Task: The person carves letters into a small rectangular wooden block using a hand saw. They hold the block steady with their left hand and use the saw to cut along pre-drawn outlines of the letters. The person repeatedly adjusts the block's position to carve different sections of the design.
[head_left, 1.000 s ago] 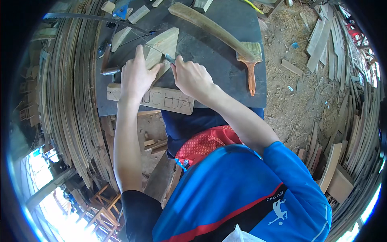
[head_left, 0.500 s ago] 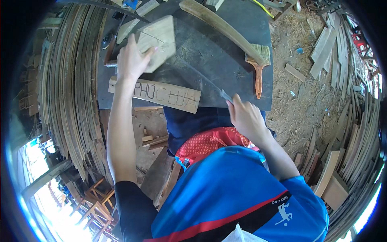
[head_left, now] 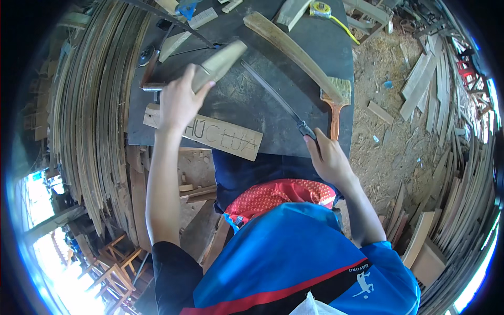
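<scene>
My left hand (head_left: 181,100) is closed around a flat pale wooden piece (head_left: 220,62), tilted so that its narrow edge shows, above the dark tabletop (head_left: 286,131). In my right hand (head_left: 333,157) is the dark handle of a long, slim metal file (head_left: 270,90). The file slants up and left, its tip near the wooden piece but apart from it. Beneath my left wrist lies a light wooden board (head_left: 226,137) with pencilled and cut lettering, partly hidden by my arm. A wide paintbrush (head_left: 336,107) with a brown handle lies just beyond my right hand.
A long curved wooden bar (head_left: 291,50) crosses the table's far right. Behind it are a yellow tape measure (head_left: 320,9) and a wood block (head_left: 291,14). A saw blade (head_left: 173,22) reaches in at the far left. Stacked planks (head_left: 97,105) stand left of the table.
The wooden piece has turned from its broad face to its edge and moved slightly right. My right hand has shifted right and slightly down with the file.
</scene>
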A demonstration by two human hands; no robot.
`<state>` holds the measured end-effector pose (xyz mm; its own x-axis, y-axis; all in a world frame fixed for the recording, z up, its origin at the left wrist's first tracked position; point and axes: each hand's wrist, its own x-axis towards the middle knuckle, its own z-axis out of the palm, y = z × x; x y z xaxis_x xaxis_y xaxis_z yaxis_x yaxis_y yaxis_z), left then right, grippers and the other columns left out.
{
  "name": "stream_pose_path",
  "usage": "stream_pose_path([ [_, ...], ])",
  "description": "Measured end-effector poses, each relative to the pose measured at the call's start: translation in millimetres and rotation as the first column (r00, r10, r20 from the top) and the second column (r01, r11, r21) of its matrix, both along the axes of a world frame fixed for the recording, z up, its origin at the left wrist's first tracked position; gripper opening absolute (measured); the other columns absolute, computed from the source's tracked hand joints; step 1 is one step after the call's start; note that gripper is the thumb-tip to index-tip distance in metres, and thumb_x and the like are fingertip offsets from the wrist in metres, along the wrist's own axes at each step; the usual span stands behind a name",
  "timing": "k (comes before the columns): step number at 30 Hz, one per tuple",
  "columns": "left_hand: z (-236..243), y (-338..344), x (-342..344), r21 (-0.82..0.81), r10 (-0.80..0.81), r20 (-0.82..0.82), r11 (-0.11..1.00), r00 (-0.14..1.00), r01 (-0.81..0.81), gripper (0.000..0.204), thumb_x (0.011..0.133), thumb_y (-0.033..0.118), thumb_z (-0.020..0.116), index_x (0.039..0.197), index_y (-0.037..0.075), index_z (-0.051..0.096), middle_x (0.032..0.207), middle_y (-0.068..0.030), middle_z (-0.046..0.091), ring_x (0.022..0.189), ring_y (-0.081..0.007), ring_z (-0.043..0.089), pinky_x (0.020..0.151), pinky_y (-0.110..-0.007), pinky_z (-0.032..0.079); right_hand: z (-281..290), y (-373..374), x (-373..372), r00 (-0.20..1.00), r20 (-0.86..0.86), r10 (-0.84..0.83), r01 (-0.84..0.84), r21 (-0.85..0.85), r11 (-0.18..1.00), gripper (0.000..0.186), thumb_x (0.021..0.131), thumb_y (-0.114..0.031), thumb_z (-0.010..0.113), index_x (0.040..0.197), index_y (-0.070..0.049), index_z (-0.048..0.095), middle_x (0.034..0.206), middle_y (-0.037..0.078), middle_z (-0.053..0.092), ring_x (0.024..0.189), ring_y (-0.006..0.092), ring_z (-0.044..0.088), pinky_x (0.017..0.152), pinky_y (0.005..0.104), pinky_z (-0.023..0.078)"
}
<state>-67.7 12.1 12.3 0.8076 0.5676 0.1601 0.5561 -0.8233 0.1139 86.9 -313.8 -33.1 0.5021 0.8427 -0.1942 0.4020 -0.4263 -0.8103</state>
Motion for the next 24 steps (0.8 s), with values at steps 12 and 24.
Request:
stream_pose_path([
  [12,-52,-72,-39,0.003,-0.221,0.156,0.975,0.963,0.223,0.055,0.067,0.008,0.079,0.120,0.018,0.070,0.131,0.0036,0.067,0.127,-0.0222,0.059,0.110,-0.039,0.045,-18,-18,0,0.995,-0.069,-0.075,0.072,-0.055,0.996,0.022,0.104,-0.020,0.052,0.093,-0.001,0.050,0.069,0.028,0.054,0.075,0.0518,0.058,0.058,0.0544,0.038],
  [24,-43,-97,-77,-0.147,-0.051,0.271,0.985,0.961,0.093,0.054,0.065,0.011,0.077,0.118,0.018,0.072,0.127,0.0016,0.069,0.126,-0.0237,0.060,0.112,-0.043,0.045,-28,-7,-8,0.996,-0.089,0.012,-0.022,-0.106,0.994,0.026,0.103,-0.022,0.053,0.096,0.003,0.053,0.070,0.028,0.058,0.071,0.0509,0.059,0.057,0.0499,0.041],
])
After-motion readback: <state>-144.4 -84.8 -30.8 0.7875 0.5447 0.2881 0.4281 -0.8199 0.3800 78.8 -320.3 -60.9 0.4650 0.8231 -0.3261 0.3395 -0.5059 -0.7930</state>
